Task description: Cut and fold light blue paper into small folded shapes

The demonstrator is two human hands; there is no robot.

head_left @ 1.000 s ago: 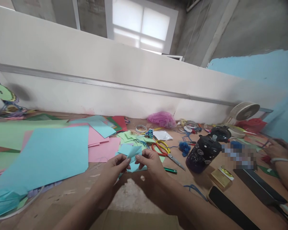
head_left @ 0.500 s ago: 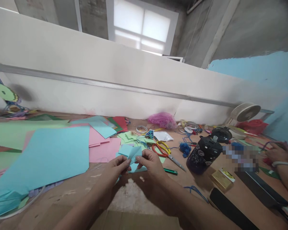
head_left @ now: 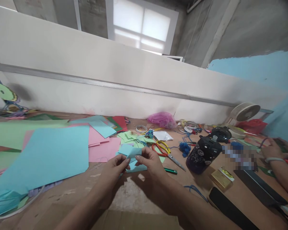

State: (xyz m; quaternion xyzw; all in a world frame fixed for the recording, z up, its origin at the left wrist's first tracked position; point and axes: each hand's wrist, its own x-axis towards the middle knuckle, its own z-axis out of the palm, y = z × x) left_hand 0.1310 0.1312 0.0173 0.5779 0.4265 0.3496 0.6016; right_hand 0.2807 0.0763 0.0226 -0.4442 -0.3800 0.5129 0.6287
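A small folded piece of light blue paper [head_left: 134, 152] is pinched between my two hands above the table. My left hand [head_left: 118, 164] grips its left side with thumb and fingers. On the right side, my right hand [head_left: 147, 161] holds it with the thumb on top. More light blue paper [head_left: 136, 167] lies just below and behind the fingers. Close to my right hand are scissors [head_left: 166, 151] with red and yellow handles and a green cutter [head_left: 171, 171]. Light green paper pieces [head_left: 128, 136] lie beyond the hands.
Large blue sheets [head_left: 60, 150] and pink sheets [head_left: 105, 150] cover the left side. To the right stand a dark bottle [head_left: 203, 155], a gold box [head_left: 222, 179] and a small fan [head_left: 246, 111]. Another person's hand [head_left: 272, 150] is at the far right.
The paper between my fingers has tilted, its upright fold now lying flatter. My hands have barely shifted. At the far right, the other person's hand has moved slightly left.
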